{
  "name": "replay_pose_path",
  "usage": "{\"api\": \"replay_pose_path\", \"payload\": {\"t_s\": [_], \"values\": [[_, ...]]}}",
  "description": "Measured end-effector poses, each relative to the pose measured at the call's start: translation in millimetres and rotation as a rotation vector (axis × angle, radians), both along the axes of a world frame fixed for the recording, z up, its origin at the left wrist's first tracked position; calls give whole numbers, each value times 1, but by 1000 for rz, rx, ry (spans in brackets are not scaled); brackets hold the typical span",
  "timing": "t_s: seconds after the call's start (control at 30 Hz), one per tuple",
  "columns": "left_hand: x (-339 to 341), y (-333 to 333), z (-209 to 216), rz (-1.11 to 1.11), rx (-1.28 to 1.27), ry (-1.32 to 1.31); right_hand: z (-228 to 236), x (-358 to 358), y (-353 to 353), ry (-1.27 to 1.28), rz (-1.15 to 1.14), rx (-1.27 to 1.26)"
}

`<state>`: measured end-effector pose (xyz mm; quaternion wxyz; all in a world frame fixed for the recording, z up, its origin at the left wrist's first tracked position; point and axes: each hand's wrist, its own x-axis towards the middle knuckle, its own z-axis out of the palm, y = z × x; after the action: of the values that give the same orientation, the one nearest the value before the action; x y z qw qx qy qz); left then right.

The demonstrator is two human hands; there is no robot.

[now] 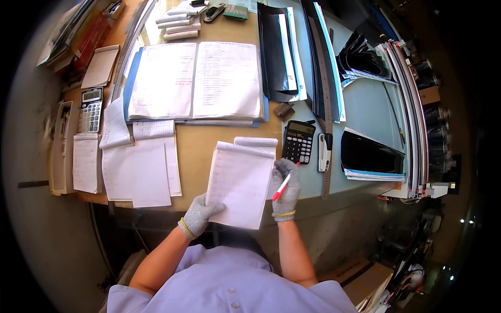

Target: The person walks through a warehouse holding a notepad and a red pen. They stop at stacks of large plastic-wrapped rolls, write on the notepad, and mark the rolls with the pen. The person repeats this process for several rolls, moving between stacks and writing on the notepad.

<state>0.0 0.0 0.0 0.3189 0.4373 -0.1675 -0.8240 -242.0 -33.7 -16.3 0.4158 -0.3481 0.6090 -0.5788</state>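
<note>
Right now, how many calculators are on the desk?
2: a black calculator beside the right hand, and a grey calculator at the desk's far left. Papers could hide others.

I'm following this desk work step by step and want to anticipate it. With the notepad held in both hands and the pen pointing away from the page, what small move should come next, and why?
Probably turning the red pen tip-down onto the notepad. The right hand grips the pen along the pad's right edge, its tip off the sheet, while the left hand steadies the lower left corner, so the page is already braced for writing.
</note>
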Motion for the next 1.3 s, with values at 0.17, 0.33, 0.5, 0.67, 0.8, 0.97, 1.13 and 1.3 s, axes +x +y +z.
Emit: {"api": "replay_pose_path", "payload": {"t_s": [0.17,0.33,0.5,0.67,0.8,0.97,1.13,1.3], "values": [[28,27,35,-127,-92,-94,76,15,-6,454,432,-36],[48,46,44,-113,-167,-108,110,32,-2,492,591,-33],[78,46,45,-181,-287,-94,131,52,11,464,634,62],[95,27,41,-116,-369,-109,107,73,30,355,668,-53],[89,35,30,-155,-346,-317,84,83,31,436,656,-61],[84,59,-22,-31,-243,-469,21,27,-36,354,414,74],[104,67,-17,137,-183,-466,-10,-24,-104,1404,631,18],[107,67,-12,168,-200,-406,-20,-32,-115,1397,834,154]]}}
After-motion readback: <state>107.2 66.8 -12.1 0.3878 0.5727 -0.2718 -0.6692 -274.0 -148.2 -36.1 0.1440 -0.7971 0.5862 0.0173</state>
